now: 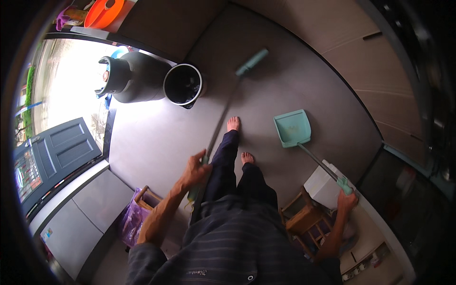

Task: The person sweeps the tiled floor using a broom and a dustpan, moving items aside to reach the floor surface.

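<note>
My left hand [196, 169] is closed round the handle of a long broom. Its pale green head [252, 62] is over the floor beyond my feet, slightly blurred. In my right hand [347, 201] is the green grip of a long-handled dustpan. The light green pan [293, 129] lies to the right of my bare feet, with a small pale smudge of debris visible in it. Whether the broom's bristles touch the floor, I cannot tell.
A lined waste bin [182, 84] stands by a large gas cylinder [142, 76] near the bright doorway. Cabinets [388, 89] run along the right. Wooden chairs [306, 219] and a white box [324, 181] are at lower right; a two-door grey cabinet [87, 213] is at lower left.
</note>
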A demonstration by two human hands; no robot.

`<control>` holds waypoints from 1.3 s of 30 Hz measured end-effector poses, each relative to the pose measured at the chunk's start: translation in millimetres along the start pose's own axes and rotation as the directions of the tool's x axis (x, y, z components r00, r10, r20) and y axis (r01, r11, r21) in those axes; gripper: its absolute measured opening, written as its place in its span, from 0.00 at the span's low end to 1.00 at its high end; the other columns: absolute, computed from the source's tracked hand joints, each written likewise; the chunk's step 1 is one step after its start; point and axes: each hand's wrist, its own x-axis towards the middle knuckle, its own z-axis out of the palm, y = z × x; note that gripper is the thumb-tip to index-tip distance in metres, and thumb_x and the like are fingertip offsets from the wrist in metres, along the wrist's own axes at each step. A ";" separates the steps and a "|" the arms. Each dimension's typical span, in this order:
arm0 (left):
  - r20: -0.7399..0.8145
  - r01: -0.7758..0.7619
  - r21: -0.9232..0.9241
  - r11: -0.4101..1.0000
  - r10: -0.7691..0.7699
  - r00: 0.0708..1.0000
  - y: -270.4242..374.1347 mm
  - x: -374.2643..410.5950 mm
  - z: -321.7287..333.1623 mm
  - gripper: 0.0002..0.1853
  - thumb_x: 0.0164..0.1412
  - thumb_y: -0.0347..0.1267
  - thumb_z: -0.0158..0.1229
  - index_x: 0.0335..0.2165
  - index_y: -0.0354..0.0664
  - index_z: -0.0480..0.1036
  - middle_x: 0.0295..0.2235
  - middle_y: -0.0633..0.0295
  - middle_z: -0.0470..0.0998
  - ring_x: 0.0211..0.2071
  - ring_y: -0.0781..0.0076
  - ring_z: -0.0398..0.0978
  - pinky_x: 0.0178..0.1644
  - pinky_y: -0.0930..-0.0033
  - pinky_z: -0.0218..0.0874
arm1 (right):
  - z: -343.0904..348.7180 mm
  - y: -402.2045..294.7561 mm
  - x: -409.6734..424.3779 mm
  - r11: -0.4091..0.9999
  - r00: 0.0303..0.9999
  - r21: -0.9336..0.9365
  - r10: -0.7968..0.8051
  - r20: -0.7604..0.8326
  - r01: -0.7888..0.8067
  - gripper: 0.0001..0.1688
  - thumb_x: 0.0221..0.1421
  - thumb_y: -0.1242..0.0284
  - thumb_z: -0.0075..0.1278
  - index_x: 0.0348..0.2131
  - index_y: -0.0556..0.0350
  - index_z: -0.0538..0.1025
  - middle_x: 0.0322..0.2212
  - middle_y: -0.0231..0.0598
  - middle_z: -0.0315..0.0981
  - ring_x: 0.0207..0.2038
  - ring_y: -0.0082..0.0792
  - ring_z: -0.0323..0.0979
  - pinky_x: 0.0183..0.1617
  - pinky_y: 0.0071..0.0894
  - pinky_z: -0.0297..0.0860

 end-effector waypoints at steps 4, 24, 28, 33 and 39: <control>-0.198 -0.023 -0.046 0.999 0.013 0.980 28.6 78.1 -41.6 0.13 0.50 0.27 0.53 0.36 0.33 0.63 0.16 0.60 0.66 0.13 0.72 0.68 0.13 0.66 0.61 | 1.0 -3.5 22.9 0.997 0.998 -0.043 0.066 -0.019 -0.067 0.14 0.42 0.67 0.59 0.25 0.62 0.78 0.25 0.58 0.73 0.31 0.63 0.71 0.34 0.56 0.66; -0.246 0.169 -0.389 0.906 -0.278 0.928 103.9 92.4 37.6 0.10 0.50 0.26 0.52 0.34 0.35 0.66 0.17 0.64 0.67 0.13 0.76 0.65 0.15 0.72 0.55 | -4.4 -104.9 212.0 0.994 0.986 0.036 -0.103 0.134 0.099 0.15 0.43 0.66 0.58 0.27 0.61 0.76 0.24 0.59 0.72 0.30 0.63 0.71 0.33 0.56 0.65; -0.198 0.225 -0.217 0.950 -0.268 0.943 110.6 91.5 59.6 0.13 0.51 0.24 0.51 0.37 0.30 0.65 0.13 0.60 0.68 0.11 0.71 0.66 0.12 0.68 0.57 | 9.0 -110.3 239.5 0.988 0.978 0.052 -0.152 0.145 0.146 0.14 0.43 0.67 0.57 0.25 0.61 0.74 0.22 0.59 0.71 0.30 0.63 0.70 0.31 0.55 0.65; 0.049 0.342 -0.509 0.790 -0.370 0.928 157.9 62.7 18.1 0.35 0.51 0.23 0.53 0.58 0.28 0.54 0.19 0.60 0.68 0.12 0.75 0.65 0.12 0.72 0.58 | 15.3 -101.1 257.2 0.982 0.976 0.091 -0.178 0.127 0.167 0.11 0.41 0.71 0.58 0.24 0.62 0.74 0.21 0.58 0.71 0.28 0.62 0.71 0.30 0.53 0.65; -0.179 0.105 -0.106 0.989 -0.123 0.976 220.1 165.8 3.5 0.31 0.51 0.25 0.54 0.56 0.31 0.61 0.18 0.62 0.68 0.12 0.75 0.66 0.14 0.72 0.60 | 11.1 -76.7 258.9 0.992 0.983 0.075 -0.116 0.144 0.106 0.11 0.42 0.72 0.57 0.24 0.63 0.74 0.21 0.59 0.71 0.29 0.63 0.71 0.30 0.52 0.66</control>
